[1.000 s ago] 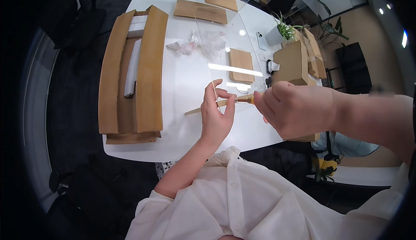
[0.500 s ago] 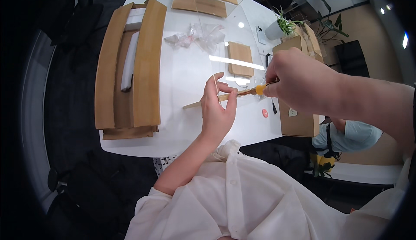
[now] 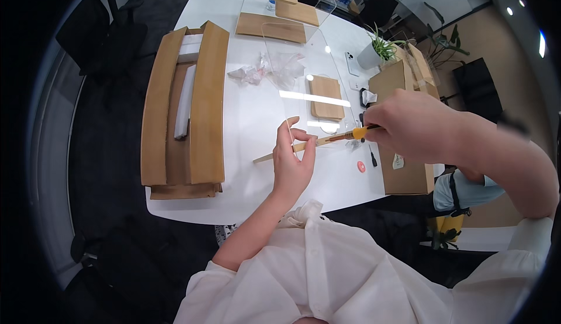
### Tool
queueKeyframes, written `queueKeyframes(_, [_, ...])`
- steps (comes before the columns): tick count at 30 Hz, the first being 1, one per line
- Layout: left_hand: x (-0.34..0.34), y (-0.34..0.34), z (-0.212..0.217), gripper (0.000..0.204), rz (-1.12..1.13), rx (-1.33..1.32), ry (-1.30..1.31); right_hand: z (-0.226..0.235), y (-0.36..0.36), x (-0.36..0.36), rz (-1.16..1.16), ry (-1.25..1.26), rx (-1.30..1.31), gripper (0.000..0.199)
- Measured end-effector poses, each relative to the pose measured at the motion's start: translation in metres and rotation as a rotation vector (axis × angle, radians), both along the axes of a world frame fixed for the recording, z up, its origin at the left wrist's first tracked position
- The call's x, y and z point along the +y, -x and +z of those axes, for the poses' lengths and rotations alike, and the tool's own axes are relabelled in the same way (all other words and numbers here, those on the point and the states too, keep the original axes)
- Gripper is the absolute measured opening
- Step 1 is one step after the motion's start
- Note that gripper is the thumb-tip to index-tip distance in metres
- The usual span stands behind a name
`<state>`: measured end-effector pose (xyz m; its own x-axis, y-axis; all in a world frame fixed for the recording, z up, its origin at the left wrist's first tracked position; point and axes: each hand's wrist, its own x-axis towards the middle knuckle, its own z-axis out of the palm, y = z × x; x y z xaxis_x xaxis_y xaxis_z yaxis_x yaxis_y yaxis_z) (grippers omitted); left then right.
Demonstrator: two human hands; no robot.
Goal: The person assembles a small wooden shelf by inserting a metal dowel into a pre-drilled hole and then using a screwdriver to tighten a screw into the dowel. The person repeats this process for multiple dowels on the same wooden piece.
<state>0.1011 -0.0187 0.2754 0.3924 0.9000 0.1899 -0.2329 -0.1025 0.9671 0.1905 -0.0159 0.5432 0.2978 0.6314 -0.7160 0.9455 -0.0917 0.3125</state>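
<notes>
My right hand [image 3: 400,119] is closed round the handle of a yellow-and-black screwdriver [image 3: 357,133]. Its shaft points left, toward my left fingertips. My left hand [image 3: 294,163] curls round the near edge of a clear panel [image 3: 304,49], thumb and fingers drawn together by the screwdriver's tip. A narrow wooden board [image 3: 266,158], seen edge-on, runs behind that hand. Any screw at the tip is too small to make out. Beyond the hands, a wooden board [image 3: 326,97] with rounded corners shows through the clear panel.
A long open cardboard box [image 3: 208,108] with white foam stands at left. Crumpled plastic wrap [image 3: 284,67], several wooden boards [image 3: 272,28] and a potted plant [image 3: 369,56] lie farther off. Another box [image 3: 409,175], a black screwdriver [image 3: 373,156] and a seated person [image 3: 467,192] are at right.
My view has tilted up, so the table and boxes sit lower in the picture. Both hands keep nearly the same grip, the screwdriver still meeting my left fingertips.
</notes>
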Motion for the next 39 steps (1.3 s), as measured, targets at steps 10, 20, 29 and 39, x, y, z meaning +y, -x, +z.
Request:
queueKeyframes(10, [0.002, 0.002, -0.002, 0.047, -0.017, 0.033, 0.07, -0.017, -0.079, -0.066, 0.696, -0.387, 0.037, 0.019])
queueKeyframes(20, [0.003, 0.006, 0.005, 0.047, -0.038, 0.059, 0.109, -0.027, -0.097, -0.07, 0.846, -0.515, 0.104, 0.013])
queueKeyframes(29, [0.004, 0.004, 0.004, 0.048, -0.042, 0.035, 0.111, -0.032, -0.101, -0.063, 0.924, -0.55, 0.11, 0.01])
queueKeyframes(39, [0.004, 0.005, 0.005, 0.048, -0.047, 0.034, 0.11, -0.035, -0.101, -0.057, 0.996, -0.561, 0.164, 0.011])
